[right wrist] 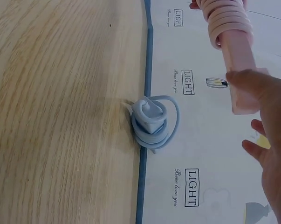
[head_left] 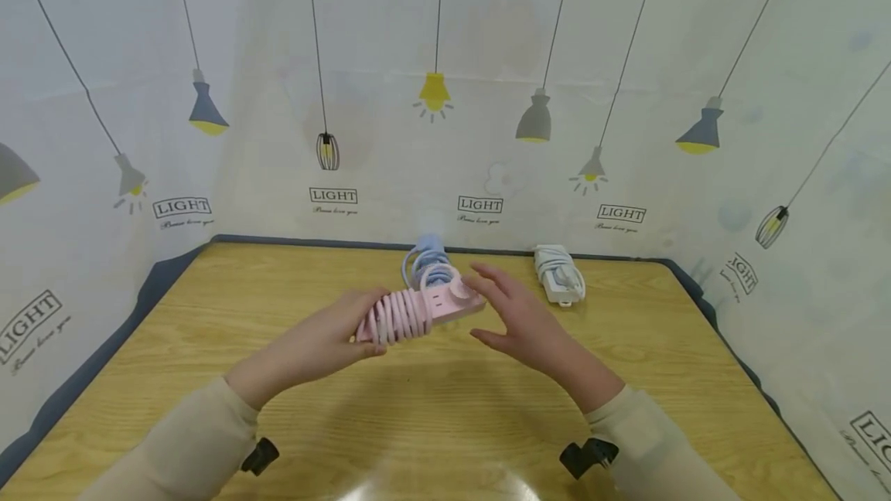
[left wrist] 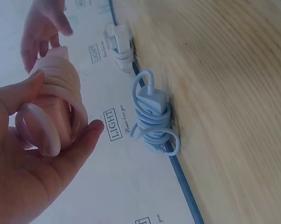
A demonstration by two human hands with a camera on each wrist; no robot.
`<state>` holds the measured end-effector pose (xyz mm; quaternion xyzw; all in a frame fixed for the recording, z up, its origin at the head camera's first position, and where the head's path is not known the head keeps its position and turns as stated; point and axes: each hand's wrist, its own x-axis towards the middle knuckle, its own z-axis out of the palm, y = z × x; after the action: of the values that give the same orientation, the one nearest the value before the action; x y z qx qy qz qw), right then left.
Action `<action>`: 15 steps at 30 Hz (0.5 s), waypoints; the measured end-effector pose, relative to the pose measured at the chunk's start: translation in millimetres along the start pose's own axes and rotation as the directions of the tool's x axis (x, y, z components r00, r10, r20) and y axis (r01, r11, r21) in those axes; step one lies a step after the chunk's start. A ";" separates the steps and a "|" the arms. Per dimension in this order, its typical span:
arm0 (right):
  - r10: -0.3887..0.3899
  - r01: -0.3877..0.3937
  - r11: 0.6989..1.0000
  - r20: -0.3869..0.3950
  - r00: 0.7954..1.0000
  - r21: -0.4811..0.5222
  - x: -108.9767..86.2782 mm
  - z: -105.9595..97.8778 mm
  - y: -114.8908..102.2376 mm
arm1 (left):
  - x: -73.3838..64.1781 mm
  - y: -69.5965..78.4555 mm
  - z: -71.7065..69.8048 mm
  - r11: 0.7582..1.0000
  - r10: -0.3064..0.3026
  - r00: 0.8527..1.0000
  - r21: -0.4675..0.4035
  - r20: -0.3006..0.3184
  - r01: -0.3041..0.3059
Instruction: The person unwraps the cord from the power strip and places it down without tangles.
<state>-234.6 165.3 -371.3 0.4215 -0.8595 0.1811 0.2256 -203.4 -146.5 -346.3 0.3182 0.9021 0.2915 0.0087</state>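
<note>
A pink power strip (head_left: pixel 440 305) is held up over the table, its pink cord (head_left: pixel 398 317) wound in several coils round one half. My left hand (head_left: pixel 332 331) grips the coiled end, thumb on one side and fingers on the other. At the far end, where a pink plug (head_left: pixel 459 288) sits on the socket face, my right hand (head_left: pixel 527 325) has its fingers spread. Its fingertips are right at the strip's end, and the thumb is held apart below. A loose cord loop (left wrist: pixel 39 130) sticks out near my left palm.
A blue power strip (left wrist: pixel 154 119) wrapped in its own cord lies at the table's back edge, partly behind the pink one. Right of it lies a white power strip (head_left: pixel 559 277), also cord-wrapped. A lamp-printed sheet (head_left: pixel 390 176) encloses the wooden table (head_left: pixel 418 416) at back and sides.
</note>
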 end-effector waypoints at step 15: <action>-0.241 0.237 0.971 -0.157 0.958 -0.041 -0.7 -6.3 -1.0 | 0.4 7.3 -3.8 0.999 0.052 0.997 -0.010 0.061 -0.052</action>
<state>-231.9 168.3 -366.3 0.5036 -0.7832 0.1766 0.3190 -200.3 -143.7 -339.2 0.3502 0.8915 0.2857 0.0299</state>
